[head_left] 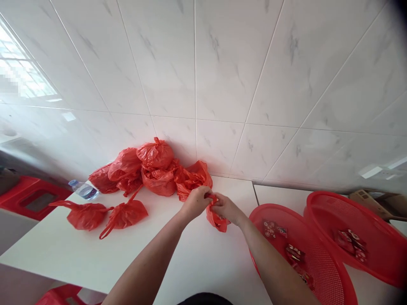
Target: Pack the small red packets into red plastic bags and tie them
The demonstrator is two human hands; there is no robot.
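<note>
My left hand [197,201] and my right hand [227,208] meet over the table, both closed on a red plastic bag [219,223]. The bag hangs below my fingers, bunched and thin; its top edge is pinched between them. Just behind my left hand lies another crumpled red bag [200,169], its mouth loose. To its left, several filled red bags [157,153] are heaped against the wall. Nearer the front, two knotted red bags [87,216] sit with their handles sticking out.
Two red mesh baskets [333,254] on the right hold small red packets [295,253]. A plastic water bottle [83,189] lies at the white table's [152,254] left. Red stools [34,195] stand beyond the left edge. A cardboard box [380,203] is at far right.
</note>
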